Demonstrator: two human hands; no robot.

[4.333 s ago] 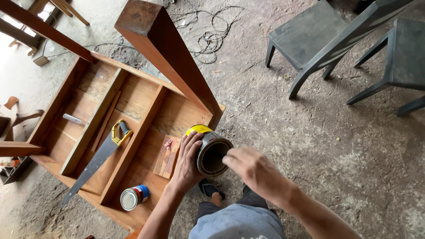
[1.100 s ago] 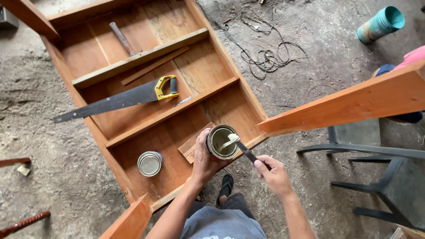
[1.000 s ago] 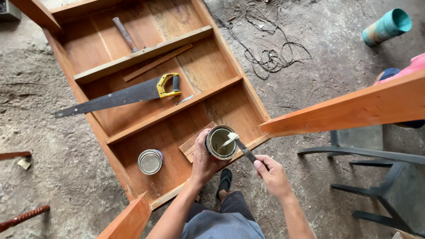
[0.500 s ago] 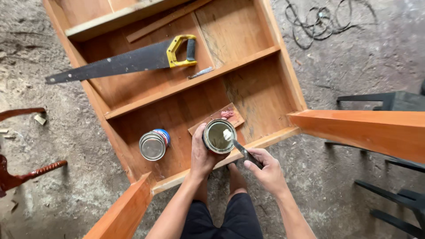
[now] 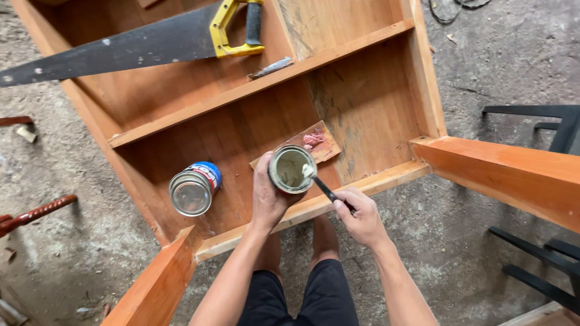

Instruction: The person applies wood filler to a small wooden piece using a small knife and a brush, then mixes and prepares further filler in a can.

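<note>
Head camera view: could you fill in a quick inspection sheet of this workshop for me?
Surface: wooden cabinet lying on its back on a concrete floor.
Job's things: open tin, pale paste inside; dark-handled tool, paste on its tip.
Clutter: handsaw, closed can, smeared wood scrap.
Hands: left hand grips the tin; right hand grips the tool.
Cables: wire at the top edge.
Surroundings: black chair.

Open tin (image 5: 292, 169) over board (image 5: 302, 145), lidded can (image 5: 193, 190) to its left, saw (image 5: 121, 48) probably behind shelf (image 5: 260, 87).
</note>
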